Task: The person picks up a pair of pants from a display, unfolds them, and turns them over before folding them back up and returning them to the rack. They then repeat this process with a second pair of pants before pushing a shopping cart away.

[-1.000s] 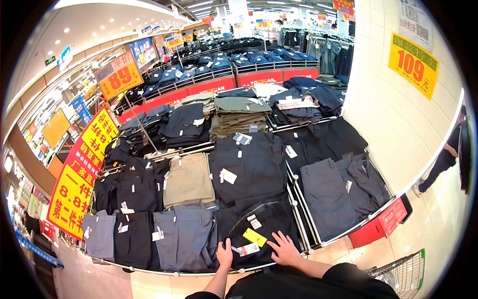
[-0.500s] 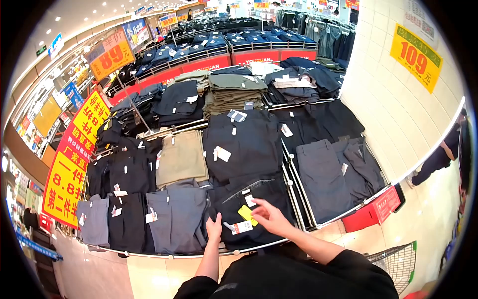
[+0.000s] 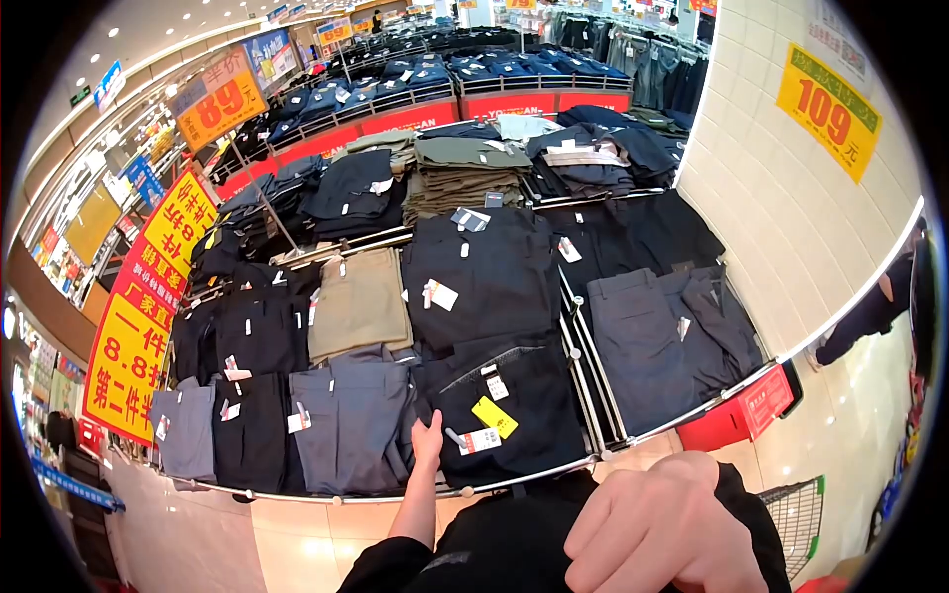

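My left hand (image 3: 427,440) grips the left edge of a pair of black trousers (image 3: 534,415) that lies folded at the front of the rack. On these trousers are a yellow tag (image 3: 494,417), a white-and-red price tag (image 3: 480,441) and a small white label (image 3: 496,385). Close to the camera, my right hand (image 3: 652,524) is raised with its fingers curled in. Its palm is hidden, and nothing shows in it. Grey trousers (image 3: 346,425) lie just left of my left hand.
Folded trousers, including a khaki pair (image 3: 361,306) and dark grey ones (image 3: 638,346), fill the tilted rack. A metal rail (image 3: 341,499) edges its front. A red box (image 3: 717,425) and a shopping cart (image 3: 796,519) stand at right. A white wall (image 3: 751,198) rises there.
My right hand has left the tags on the black trousers, come back towards the camera and curled its fingers. My left hand stays at the trousers' edge.
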Available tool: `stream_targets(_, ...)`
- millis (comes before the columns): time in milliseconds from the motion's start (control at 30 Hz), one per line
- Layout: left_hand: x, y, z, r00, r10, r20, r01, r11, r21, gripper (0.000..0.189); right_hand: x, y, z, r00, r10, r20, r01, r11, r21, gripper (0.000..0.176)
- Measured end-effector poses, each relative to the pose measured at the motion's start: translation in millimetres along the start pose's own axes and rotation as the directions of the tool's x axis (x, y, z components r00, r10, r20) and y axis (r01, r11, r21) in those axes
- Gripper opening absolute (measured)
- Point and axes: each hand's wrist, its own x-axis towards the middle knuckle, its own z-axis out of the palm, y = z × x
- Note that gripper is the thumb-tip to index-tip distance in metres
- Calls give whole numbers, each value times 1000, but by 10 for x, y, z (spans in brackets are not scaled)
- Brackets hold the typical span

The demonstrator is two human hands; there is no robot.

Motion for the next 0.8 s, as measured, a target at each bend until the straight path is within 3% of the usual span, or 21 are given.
stream_targets(167,-124,126,-38,998,-47,-34,47,999,7,47,121,76,-50,996,-1,91,-1,1000,22,32)
stream_targets(233,-114,127,-45,998,-57,-21,57,998,-4,46,189,59,-172,932,15,363,-33,998,44,39)
stream_targets(267,-105,104,-54,998,-59,-4,59,998,-26,45,131,58,-222,931,17,365,-35,998,44,39)
stream_targets(333,-85,59,-57,998,-59,17,60,997,-50,44,-175,155,-440,954,265,139,-274,961,43,36)
stream_targets(400,-70,22,-31,1000,-26,-12,25,998,-65,41,-535,383,-697,864,495,-88,-488,868,91,50)
stream_targets(433,-77,30,-29,1000,-22,-9,22,997,-69,41,-693,637,-807,708,657,-260,-632,753,182,47)
stream_targets(467,-92,60,-37,999,-36,-16,35,998,-48,39,-881,960,-931,493,773,-398,-727,618,299,45)
stream_targets(533,-69,66,-37,999,-42,-23,41,999,-34,38,-1570,1545,-1084,293,699,-652,-944,321,-81,41)
stream_targets(567,-49,42,-47,999,-54,-5,54,998,-33,38,-2131,1754,-1176,430,652,-625,-842,40,-538,39)
stream_targets(600,-19,2,-54,998,-64,12,65,997,-32,38,-2311,1751,-1139,276,800,-533,-819,-95,-565,41)
stream_targets(667,22,-43,-35,1000,3,-7,-3,999,-35,38,-2648,1752,-972,114,835,-538,-742,-288,-605,59)
stream_targets(700,-40,62,-64,997,-79,-13,79,997,22,39,-2926,1780,-808,249,747,-617,-701,-300,-647,63)
stream_targets(733,-63,127,-79,987,-160,-23,161,984,79,39,-3227,1810,-704,336,715,-613,-540,-387,-747,67)
stream_targets(767,-39,88,-80,987,-159,-23,161,981,104,44,-3451,1749,-649,413,734,-539,-432,-363,-826,66)
stream_targets(800,-38,85,-79,988,-155,-21,157,982,105,44,-3532,1647,-612,425,752,-503,-379,-357,-854,65)
